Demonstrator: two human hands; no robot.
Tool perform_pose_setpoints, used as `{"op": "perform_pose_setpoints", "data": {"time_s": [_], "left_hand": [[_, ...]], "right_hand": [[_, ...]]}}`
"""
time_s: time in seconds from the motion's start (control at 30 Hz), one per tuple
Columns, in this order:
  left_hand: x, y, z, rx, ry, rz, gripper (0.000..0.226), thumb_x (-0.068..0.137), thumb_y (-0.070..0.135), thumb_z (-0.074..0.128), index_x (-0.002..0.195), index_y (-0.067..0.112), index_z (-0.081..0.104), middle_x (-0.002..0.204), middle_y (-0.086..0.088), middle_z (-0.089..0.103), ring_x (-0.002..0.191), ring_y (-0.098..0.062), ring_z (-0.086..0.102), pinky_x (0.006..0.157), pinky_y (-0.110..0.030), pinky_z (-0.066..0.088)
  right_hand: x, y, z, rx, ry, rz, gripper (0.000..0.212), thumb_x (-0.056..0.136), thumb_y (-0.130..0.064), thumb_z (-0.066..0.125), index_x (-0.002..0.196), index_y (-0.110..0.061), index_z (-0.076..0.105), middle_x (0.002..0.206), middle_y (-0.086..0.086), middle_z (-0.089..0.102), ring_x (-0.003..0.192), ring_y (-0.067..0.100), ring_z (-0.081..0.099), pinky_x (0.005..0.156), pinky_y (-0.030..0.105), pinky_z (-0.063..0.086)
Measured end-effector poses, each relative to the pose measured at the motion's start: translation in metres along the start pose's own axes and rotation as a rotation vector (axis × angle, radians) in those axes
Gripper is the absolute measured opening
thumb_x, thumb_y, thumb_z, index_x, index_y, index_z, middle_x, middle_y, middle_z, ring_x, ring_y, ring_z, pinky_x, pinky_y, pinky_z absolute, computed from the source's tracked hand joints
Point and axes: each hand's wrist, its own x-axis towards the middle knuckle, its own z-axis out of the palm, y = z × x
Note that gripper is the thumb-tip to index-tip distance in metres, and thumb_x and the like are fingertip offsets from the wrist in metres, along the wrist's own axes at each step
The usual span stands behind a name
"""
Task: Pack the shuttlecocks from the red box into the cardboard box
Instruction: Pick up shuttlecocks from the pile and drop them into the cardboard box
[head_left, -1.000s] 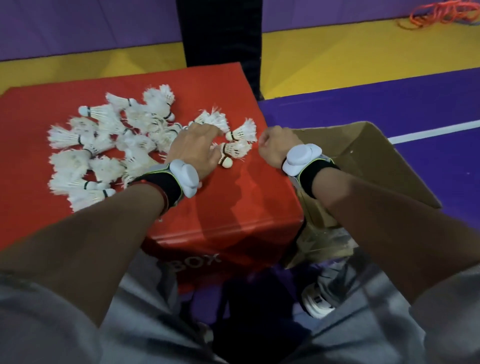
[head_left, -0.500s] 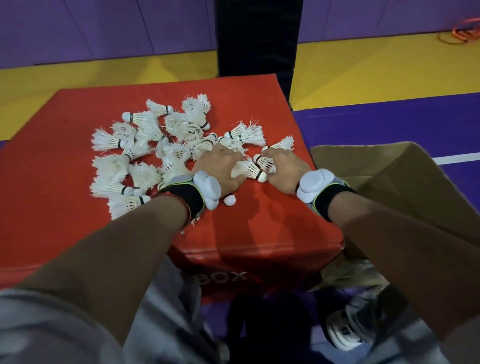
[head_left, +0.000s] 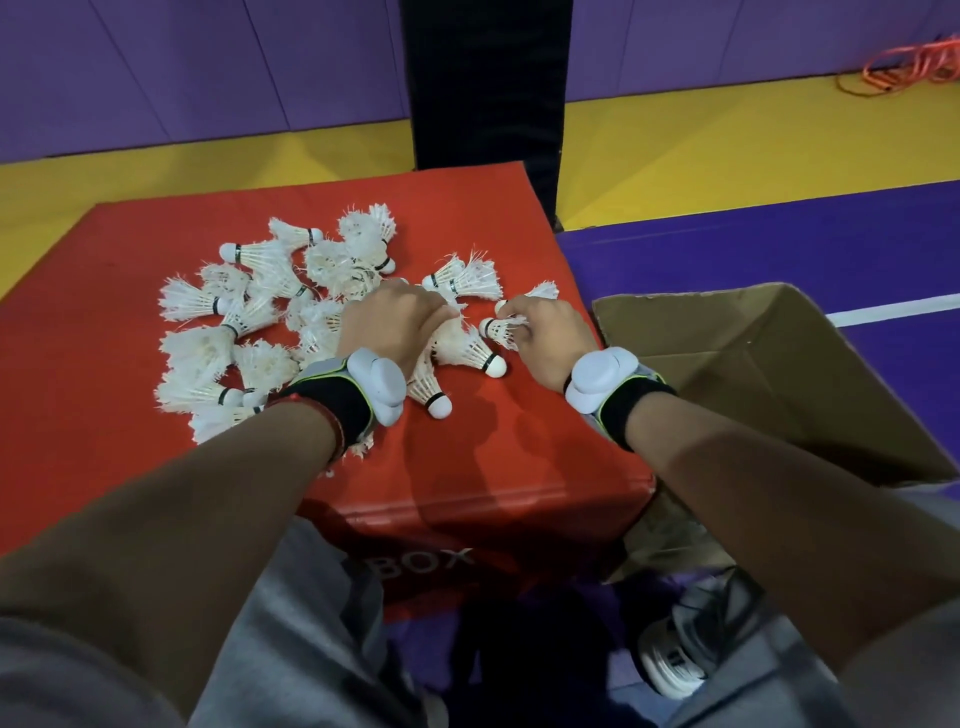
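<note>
White shuttlecocks (head_left: 200, 347) on red box (head_left: 493, 447)
Right hand (head_left: 551, 339), nearer cardboard box (head_left: 727, 332), pinches one; left hand (head_left: 389, 323) seemingly grips others.

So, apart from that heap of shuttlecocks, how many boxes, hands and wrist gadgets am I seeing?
Red box: 1
Cardboard box: 1
Hands: 2, left hand, right hand, both holding shuttlecocks
White wrist gadgets: 2
Total: 6
</note>
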Motion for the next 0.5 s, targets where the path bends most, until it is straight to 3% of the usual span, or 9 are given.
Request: {"op": "perform_pose_setpoints", "data": {"time_s": [0.1, 0.23, 0.37, 0.5], "left_hand": [[0.007, 0.018, -0.01, 0.044, 0.131, -0.012, 0.043, 0.1, 0.051, 0.042, 0.08, 0.02, 0.065, 0.076, 0.003, 0.063, 0.095, -0.023, 0.054, 0.053, -0.03, 0.035], [0.022, 0.045, -0.014, -0.039, 0.224, -0.019, 0.043, 0.1, 0.05, 0.043, 0.085, 0.015, 0.063, 0.077, 0.0, 0.061, 0.087, -0.026, 0.054, 0.052, -0.034, 0.037], [0.047, 0.089, -0.005, -0.287, 0.189, -0.074, 0.038, 0.099, 0.048, 0.047, 0.088, 0.017, 0.065, 0.072, -0.004, 0.064, 0.07, -0.032, 0.058, 0.058, -0.044, 0.047], [0.067, 0.146, 0.014, -0.496, 0.181, -0.094, 0.024, 0.095, 0.038, 0.058, 0.093, 0.019, 0.071, 0.074, -0.008, 0.072, 0.071, -0.033, 0.065, 0.065, -0.042, 0.05]], "right_hand": [[-0.003, 0.007, -0.01, 0.023, 0.038, 0.016, 0.035, 0.089, -0.008, 0.05, 0.114, -0.028, 0.066, 0.084, 0.002, 0.062, 0.082, 0.031, 0.062, 0.069, 0.038, 0.053], [-0.007, 0.018, -0.023, 0.034, 0.092, 0.046, 0.029, 0.09, -0.015, 0.054, 0.111, -0.033, 0.064, 0.09, 0.002, 0.069, 0.084, 0.032, 0.063, 0.068, 0.042, 0.054], [-0.02, 0.05, -0.053, 0.036, 0.139, 0.13, 0.028, 0.09, -0.017, 0.054, 0.112, -0.032, 0.064, 0.095, 0.0, 0.071, 0.087, 0.028, 0.063, 0.071, 0.04, 0.054], [-0.043, 0.097, -0.082, -0.004, 0.134, 0.236, 0.028, 0.088, -0.02, 0.055, 0.112, -0.032, 0.065, 0.1, 0.001, 0.072, 0.091, 0.03, 0.064, 0.073, 0.04, 0.053]]}}
